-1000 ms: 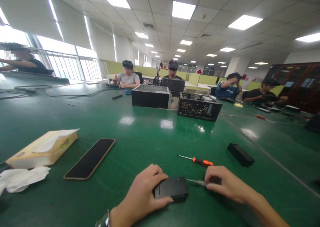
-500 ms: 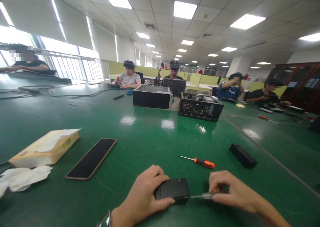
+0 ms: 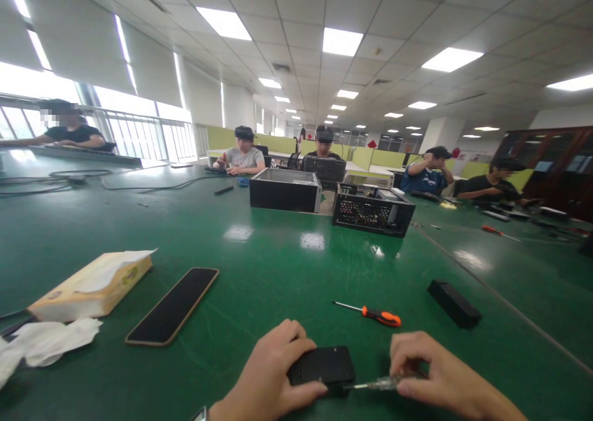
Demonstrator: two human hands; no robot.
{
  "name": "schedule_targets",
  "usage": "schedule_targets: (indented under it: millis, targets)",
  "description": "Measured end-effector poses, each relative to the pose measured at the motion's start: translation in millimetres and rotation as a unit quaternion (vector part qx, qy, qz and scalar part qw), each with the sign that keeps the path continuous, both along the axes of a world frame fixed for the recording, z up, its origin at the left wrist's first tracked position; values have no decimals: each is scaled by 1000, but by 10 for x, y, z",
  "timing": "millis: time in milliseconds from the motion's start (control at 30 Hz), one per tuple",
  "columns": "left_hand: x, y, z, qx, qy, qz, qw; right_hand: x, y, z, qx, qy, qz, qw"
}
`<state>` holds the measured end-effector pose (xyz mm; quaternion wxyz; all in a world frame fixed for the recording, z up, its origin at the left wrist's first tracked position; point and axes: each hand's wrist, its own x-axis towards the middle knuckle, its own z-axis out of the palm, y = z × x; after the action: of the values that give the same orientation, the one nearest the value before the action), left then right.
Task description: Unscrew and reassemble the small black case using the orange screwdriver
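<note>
My left hand (image 3: 278,371) is closed around the left end of a small black box (image 3: 327,366), thumb along its near side and fingers over the far side. The box rests on the green table. In my right hand (image 3: 428,371) is a screwdriver (image 3: 380,384) with a clear handle, pinched between thumb and fingers. Its thin metal shaft points left, and the tip meets the near right corner of the box; whether it sits in a slot or screw I cannot tell. An orange-and-black screwdriver (image 3: 380,316) lies just beyond my right hand.
A second black block (image 3: 454,304) lies to the right, near a table seam. At left are a phone (image 3: 173,307), a tissue pack (image 3: 92,285) and crumpled tissue (image 3: 58,341). Two computer cases (image 3: 285,189) stand farther back. Several people sit around the table.
The whole view has shifted, with everything sitting slightly lower in the picture. Both hands keep their hold, and the screwdriver tip stays at the box's right end.
</note>
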<state>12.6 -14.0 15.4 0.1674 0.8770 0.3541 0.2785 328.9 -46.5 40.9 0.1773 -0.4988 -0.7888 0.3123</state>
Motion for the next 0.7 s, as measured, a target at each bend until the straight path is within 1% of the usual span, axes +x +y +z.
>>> schedule_targets:
  millis: [200,467,633,700]
  targets:
    - [4,-2,14,-8,6,-1,1000,-117,-11,-17,35,-32,-22,999]
    - [13,22,-29,2,-9,-5,1000,-214,42,-196,62,-5,-26,998]
    - [-11,19,-37,13,-64,-16,998,-258,77,-220,45,13,0,999]
    - [-22,17,-28,17,-77,-10,997,-197,100,-212,37,4,-11,999]
